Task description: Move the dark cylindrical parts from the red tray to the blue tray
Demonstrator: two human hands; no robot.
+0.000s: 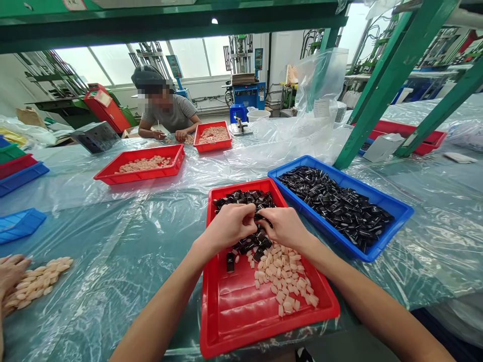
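My left hand [236, 222] and my right hand [283, 227] meet above a red tray [234, 311]. Between them is a small black glossy part [263, 219], pinched by my right fingers. My left hand is closed with its fingertips against that spot; what it grips is hidden. Under and behind my hands lies a heap of black parts [245, 198]. Small pale, flat pieces [283, 274] are spread in the tray's right half, nearer to me. One black part [230, 262] lies apart on the left.
A blue tray [400, 221] full of black parts [335, 206] touches the red tray's right side. Farther off stand two red trays [143, 176] [212, 146] of pale pieces, by a seated person [169, 110]. Another person's hand [13, 271] rests at pale pieces, left. Green posts [392, 85] rise right.
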